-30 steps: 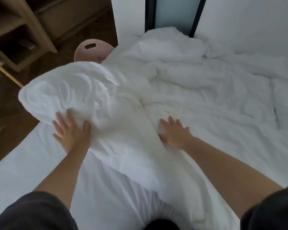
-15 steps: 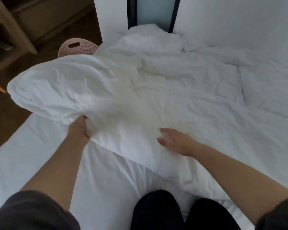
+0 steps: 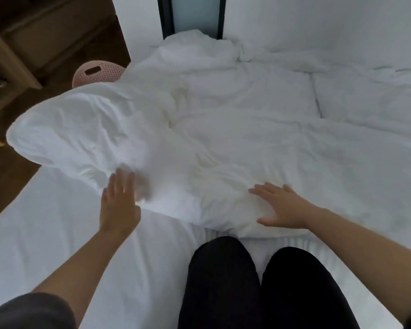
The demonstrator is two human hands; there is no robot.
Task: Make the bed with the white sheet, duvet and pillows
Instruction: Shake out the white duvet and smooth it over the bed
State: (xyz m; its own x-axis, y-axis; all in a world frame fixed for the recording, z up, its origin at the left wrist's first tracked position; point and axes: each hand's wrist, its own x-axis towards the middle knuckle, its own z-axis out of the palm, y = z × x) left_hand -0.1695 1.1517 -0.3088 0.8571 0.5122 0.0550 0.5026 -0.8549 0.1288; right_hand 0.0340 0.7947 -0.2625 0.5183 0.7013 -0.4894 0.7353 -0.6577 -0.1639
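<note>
Both hands are well apart and clamped on nothing: the left hand has straight fingers reaching onto the near edge of the duvet, though motion blur hides how firmly it touches, and the right hand lies flat with fingers spread on the duvet's near hem. The duvet sprawls crumpled across the middle and far part of the bed, with a fat bunched corner puffed up at the left and overhanging that side. Beneath it the sheet shows bare and fairly smooth toward the person, whose knees rest on it just short of the hem. The likeliest trouble is that overhanging corner: with no grip on it, a push from flat palms could tip the bulk off the side toward the floor and the pink basket beside the bed. Flat-handed smoothing may also just shove the lumps along instead of spreading them, and the knees could drag wrinkles into the sheet. Counted: one duvet, one sheet, two hands, one basket, one wooden shelf unit. Pillows are hard to count; two padded shapes at the far right, split by a dark seam, may be them, but white on white leaves that unsure.
</note>
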